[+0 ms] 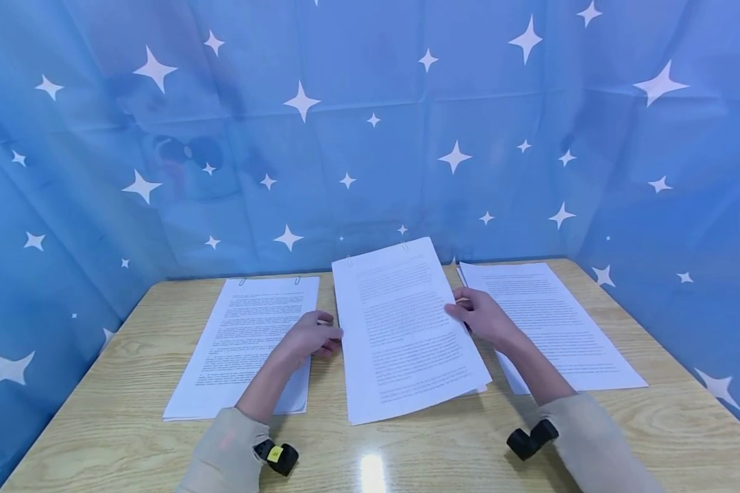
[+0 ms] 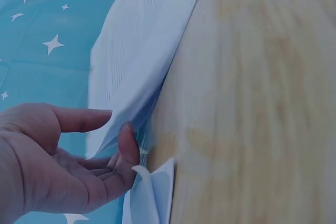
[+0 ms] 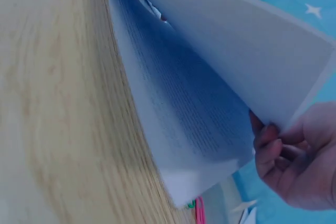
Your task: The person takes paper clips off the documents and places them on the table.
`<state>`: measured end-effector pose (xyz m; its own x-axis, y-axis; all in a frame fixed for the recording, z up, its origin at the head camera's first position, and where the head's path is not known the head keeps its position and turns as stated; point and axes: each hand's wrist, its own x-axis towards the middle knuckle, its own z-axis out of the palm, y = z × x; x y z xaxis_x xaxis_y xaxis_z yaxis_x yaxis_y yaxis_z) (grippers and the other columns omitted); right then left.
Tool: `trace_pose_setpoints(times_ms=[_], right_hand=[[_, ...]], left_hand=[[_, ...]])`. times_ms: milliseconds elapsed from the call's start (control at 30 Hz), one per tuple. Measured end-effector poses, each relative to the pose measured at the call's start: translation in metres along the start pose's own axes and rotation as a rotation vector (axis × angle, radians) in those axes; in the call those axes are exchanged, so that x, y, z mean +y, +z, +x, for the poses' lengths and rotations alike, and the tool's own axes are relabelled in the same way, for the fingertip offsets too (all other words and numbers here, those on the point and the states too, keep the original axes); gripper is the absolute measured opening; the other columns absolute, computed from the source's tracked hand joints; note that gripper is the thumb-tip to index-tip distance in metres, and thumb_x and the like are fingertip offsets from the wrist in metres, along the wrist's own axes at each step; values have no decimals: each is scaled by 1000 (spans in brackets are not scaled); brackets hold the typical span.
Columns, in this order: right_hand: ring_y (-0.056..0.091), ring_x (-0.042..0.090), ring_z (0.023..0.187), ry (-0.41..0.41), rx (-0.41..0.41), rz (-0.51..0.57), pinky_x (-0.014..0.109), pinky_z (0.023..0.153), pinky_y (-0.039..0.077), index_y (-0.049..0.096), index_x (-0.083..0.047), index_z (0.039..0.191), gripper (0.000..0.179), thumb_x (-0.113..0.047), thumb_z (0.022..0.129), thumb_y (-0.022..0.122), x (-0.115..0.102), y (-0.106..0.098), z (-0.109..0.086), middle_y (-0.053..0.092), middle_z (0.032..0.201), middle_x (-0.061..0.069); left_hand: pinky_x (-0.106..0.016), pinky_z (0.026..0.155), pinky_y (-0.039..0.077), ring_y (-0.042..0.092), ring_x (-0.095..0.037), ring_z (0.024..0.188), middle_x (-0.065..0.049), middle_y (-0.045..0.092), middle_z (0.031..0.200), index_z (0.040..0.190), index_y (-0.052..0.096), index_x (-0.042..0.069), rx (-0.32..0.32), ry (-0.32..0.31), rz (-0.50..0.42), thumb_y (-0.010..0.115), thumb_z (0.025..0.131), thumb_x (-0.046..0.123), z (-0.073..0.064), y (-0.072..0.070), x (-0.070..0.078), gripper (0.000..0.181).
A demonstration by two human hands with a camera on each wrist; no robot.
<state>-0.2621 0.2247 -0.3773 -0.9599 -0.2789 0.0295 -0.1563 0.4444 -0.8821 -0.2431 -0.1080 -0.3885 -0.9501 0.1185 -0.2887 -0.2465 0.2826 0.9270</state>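
Note:
A clipped set of printed sheets (image 1: 407, 322) is raised and tilted over the middle of the table, two paper clips along its far edge. My right hand (image 1: 477, 315) pinches its right edge, thumb on the printed face and fingers curled behind. At the left edge is my left hand (image 1: 313, 335); in the left wrist view its thumb and index finger (image 2: 127, 142) come round either side of the paper. Beneath the lifted sheets, the right wrist view shows another printed sheet (image 3: 184, 124) low over the table, with a pink clip (image 3: 200, 211) by its end.
To the left lies a clipped printed stack (image 1: 240, 349), and to the right another printed stack (image 1: 549, 329). Both rest on the wooden table (image 1: 407, 452). A blue star-patterned curtain (image 1: 370, 157) hangs behind and along the sides.

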Motion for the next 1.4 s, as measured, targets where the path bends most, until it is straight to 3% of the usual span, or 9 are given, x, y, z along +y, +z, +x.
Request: trace_pose_setpoints(times_ms=[133,233,400,633,867,1067,1233,1400], right_hand=[[40,14,55,-19,0,23,27,54,34,49,5,106,17,-12,106,53,0,-1,-3,44,64,2],[33,14,53,-36,-3,31,28,53,30,46,4,104,18,-12,106,53,1,0,-4,35,62,1],[36,14,54,-48,-1,41,27,53,32,50,4,111,18,-14,107,53,1,1,-3,39,63,2],[37,16,54,-98,6,65,29,53,33,53,3,115,19,-13,106,54,-4,3,-5,42,65,4],[46,17,58,-116,12,51,30,55,38,53,3,115,19,-14,105,56,-5,3,-5,57,72,8],[51,19,60,-153,38,20,32,55,43,57,2,116,20,-15,104,58,-7,4,-7,63,81,13],[54,26,69,-152,56,-44,30,57,41,61,-1,120,25,-19,103,62,-10,5,-12,65,95,14],[52,26,67,-139,-4,17,31,57,39,60,0,121,26,-18,102,62,-12,2,-16,65,96,16]], left_hand=[[-34,76,55,61,-24,87,-15,62,103,128,58,-6,-4,7,19,64,97,9,-1,-1,-1,35],[-35,80,55,61,-24,92,-15,62,106,127,58,-5,0,-8,16,65,97,11,-1,-1,0,34],[-34,80,55,63,-23,92,-15,61,107,129,53,-6,4,-11,-35,64,98,10,0,-1,0,37],[-38,85,54,67,-22,88,-18,64,112,141,44,-7,19,38,-88,65,97,14,2,-2,0,53],[-37,85,50,66,-19,88,-14,69,108,128,61,-3,16,106,-122,65,98,15,1,-2,3,35],[-34,79,53,71,-23,94,-13,72,112,135,56,2,15,165,-191,60,101,9,-1,0,8,36],[-33,78,53,70,-23,92,-13,71,110,139,53,6,76,227,-126,60,101,8,-6,1,14,39],[-35,78,52,68,-22,91,-13,70,109,140,53,9,126,253,-57,61,101,8,-17,2,22,40]])
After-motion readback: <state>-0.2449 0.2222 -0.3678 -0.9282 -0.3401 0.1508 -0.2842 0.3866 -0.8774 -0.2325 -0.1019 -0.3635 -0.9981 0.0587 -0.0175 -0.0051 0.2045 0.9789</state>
